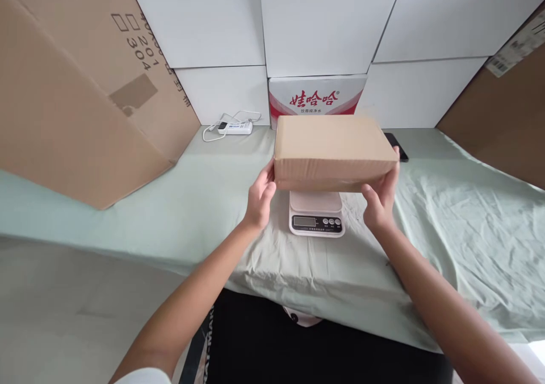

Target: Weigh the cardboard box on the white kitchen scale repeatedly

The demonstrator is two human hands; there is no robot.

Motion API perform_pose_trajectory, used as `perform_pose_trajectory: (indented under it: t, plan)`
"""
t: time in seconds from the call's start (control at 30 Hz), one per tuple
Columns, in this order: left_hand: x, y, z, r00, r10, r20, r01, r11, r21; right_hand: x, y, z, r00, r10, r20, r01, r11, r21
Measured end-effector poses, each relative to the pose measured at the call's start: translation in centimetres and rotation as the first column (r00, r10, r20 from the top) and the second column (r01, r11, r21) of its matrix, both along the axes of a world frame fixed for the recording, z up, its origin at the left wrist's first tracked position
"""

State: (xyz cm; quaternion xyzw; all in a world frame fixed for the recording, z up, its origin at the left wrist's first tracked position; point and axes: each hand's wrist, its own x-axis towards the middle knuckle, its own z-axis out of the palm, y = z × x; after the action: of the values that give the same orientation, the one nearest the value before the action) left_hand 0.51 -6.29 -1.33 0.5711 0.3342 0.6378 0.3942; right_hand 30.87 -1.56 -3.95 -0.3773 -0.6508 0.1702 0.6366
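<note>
Work surface: a table (468, 225) draped in a wrinkled pale green cloth; white panels stand along its rear edge; a large brown carton (72, 95) leans at the left, marked 201 and 304; a second brown carton (506, 106) stands at the right; a white and red printed carton (317, 95) sits at rear centre. A plain cardboard box (334, 151) is held level over the white kitchen scale (316, 214); whether its underside touches the platform cannot be told. Left hand (260, 197) grips the box's left end, fingers pressed together against the side; right hand (380, 197) grips the right end, thumb on the front face, fingertips wrapped over the far corner. A white power strip (235, 127) with cable lies rear left; a dark phone (397, 146) lies just behind the box's right end
</note>
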Motion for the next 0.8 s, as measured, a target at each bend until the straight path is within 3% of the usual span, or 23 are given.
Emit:
perform_pose_trajectory:
  t: [0.1,0.23,0.53,0.7,0.8]
  plan:
    - [-0.1,-1.4,-1.5,1.0,-0.002,0.018,0.002,1.0,-0.017,-0.4,-2.0,-1.1,0.996,-0.075,-0.039,0.075,0.997,-0.002]
    - [-0.2,-1.6,-2.8,1.0,0.018,0.023,-0.016,0.996,-0.082,-0.9,-2.6,-1.0,0.991,-0.136,0.0,0.136,0.991,0.016]
    - [-0.7,-1.5,-2.1,0.997,0.072,-0.001,-0.072,0.991,-0.116,-1.8,-3.4,0.2,0.983,-0.155,-0.097,0.155,0.988,-0.01]
    - [-0.7,-1.5,-2.3,0.997,0.072,0.002,-0.071,0.989,-0.127,-1.9,-3.4,0.1,0.983,-0.156,-0.094,0.155,0.988,-0.013]
    - [-0.9,-1.4,-2.6,0.991,0.13,0.041,-0.124,0.984,-0.126,-1.7,-2.9,0.1,0.978,-0.159,-0.134,0.16,0.987,-0.006]
